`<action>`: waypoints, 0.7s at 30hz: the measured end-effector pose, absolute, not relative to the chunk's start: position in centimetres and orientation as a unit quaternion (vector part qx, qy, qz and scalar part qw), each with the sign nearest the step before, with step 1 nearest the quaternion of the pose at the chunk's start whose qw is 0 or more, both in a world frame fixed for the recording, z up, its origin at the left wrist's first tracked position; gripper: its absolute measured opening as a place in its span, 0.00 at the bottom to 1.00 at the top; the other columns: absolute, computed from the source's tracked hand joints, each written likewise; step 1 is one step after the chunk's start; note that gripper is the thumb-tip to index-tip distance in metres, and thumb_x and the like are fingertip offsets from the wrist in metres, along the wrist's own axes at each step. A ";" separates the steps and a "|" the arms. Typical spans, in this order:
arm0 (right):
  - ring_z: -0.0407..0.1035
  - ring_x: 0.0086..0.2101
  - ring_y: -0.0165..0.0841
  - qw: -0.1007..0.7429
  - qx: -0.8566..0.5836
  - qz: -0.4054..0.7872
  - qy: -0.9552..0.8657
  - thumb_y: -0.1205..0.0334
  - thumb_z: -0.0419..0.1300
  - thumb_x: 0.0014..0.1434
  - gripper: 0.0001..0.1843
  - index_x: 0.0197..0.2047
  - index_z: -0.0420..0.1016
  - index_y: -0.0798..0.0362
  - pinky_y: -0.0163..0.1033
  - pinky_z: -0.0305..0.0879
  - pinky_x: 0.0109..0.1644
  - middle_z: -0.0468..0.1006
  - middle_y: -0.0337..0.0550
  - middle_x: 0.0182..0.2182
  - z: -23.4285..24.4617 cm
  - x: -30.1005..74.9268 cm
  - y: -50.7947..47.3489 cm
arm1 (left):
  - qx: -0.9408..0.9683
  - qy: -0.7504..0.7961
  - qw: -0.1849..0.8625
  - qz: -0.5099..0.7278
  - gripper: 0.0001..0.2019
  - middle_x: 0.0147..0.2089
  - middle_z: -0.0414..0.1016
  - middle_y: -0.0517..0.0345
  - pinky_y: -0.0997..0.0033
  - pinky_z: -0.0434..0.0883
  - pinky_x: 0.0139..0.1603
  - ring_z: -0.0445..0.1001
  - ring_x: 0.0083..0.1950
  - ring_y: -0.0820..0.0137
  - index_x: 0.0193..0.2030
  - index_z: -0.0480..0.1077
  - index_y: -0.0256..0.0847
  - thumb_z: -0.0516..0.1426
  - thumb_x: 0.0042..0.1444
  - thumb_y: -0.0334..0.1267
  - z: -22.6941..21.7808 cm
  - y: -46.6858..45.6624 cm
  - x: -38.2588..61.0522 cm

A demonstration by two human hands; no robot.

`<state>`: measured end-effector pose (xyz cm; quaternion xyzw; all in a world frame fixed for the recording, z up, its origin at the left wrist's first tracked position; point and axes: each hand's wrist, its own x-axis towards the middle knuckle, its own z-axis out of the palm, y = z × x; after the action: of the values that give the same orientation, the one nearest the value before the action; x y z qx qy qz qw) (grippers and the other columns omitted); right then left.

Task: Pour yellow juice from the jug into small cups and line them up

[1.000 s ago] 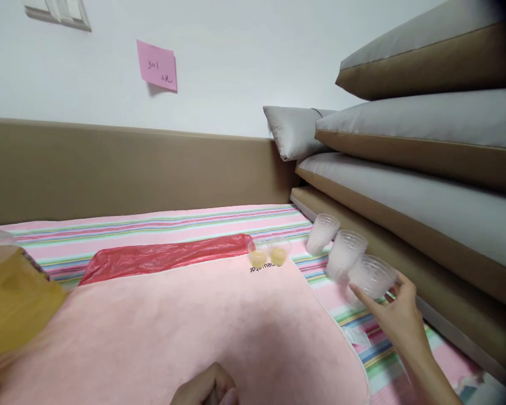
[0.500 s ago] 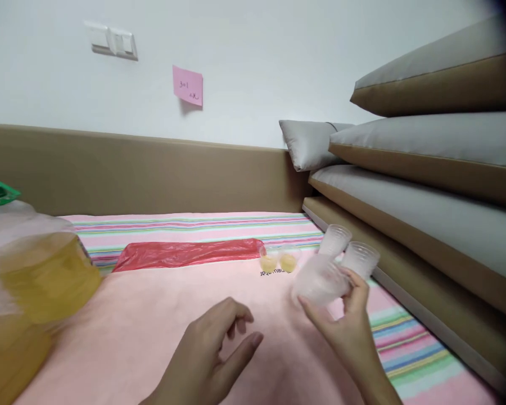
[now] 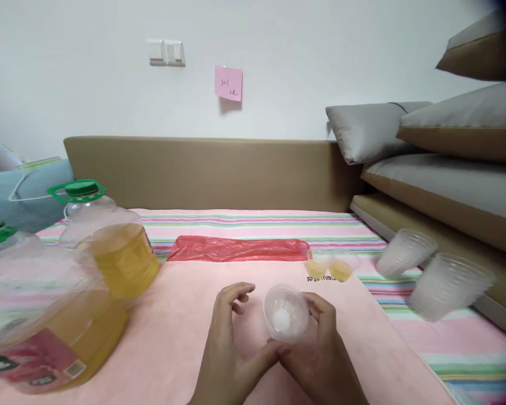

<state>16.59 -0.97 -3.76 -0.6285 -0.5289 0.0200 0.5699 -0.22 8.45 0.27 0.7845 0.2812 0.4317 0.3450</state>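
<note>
Head view: right fingers (image 3: 317,306) grip a clear cup (image 3: 287,306), left fingers (image 3: 235,292) empty, half open beside it.

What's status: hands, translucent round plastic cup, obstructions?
Right hand gripping the cup by its side. Left hand open, close by. Two clear plastic cups of yellow liquid beyond, apparently not obstructing.

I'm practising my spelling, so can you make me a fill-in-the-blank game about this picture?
1. The clear cup is held by the hand on the person's ____ side.
2. Two jugs stand on the ____ side of the picture.
3. The note on the wall shows the number ____.
4. The crinkled plastic beyond the hands is coloured ____.

Missing words: right; left; 301; red.
</note>
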 end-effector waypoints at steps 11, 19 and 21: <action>0.72 0.51 0.50 0.567 -0.633 0.018 -0.527 0.44 0.72 0.61 0.40 0.66 0.56 0.47 0.50 0.76 0.49 0.71 0.54 0.56 -4.8 16.4 -1.3 | 0.728 0.317 0.377 0.477 0.31 0.61 0.69 0.50 0.50 0.68 0.59 0.71 0.58 0.55 0.59 0.65 0.50 0.70 0.51 0.50 0.5 6.3 1.3; 0.72 0.52 0.46 0.585 -0.625 0.055 -0.514 0.50 0.70 0.62 0.35 0.66 0.59 0.46 0.47 0.75 0.51 0.71 0.50 0.56 -4.2 15.5 -1.2 | 0.714 0.322 0.397 0.478 0.29 0.61 0.69 0.54 0.51 0.63 0.62 0.68 0.63 0.57 0.60 0.62 0.51 0.68 0.55 0.47 0.6 6.2 1.4; 0.72 0.53 0.46 0.586 -0.623 0.050 -0.516 0.50 0.69 0.63 0.34 0.66 0.58 0.46 0.48 0.75 0.52 0.71 0.50 0.56 -4.1 15.4 -1.2 | 0.711 0.320 0.407 0.477 0.30 0.62 0.68 0.54 0.50 0.62 0.63 0.67 0.63 0.57 0.60 0.61 0.51 0.68 0.55 0.47 0.6 6.2 1.4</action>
<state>15.41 -1.21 -4.10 -0.6229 -0.5159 0.0499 0.5859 1.39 6.22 0.60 0.7107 0.3198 0.4766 0.4068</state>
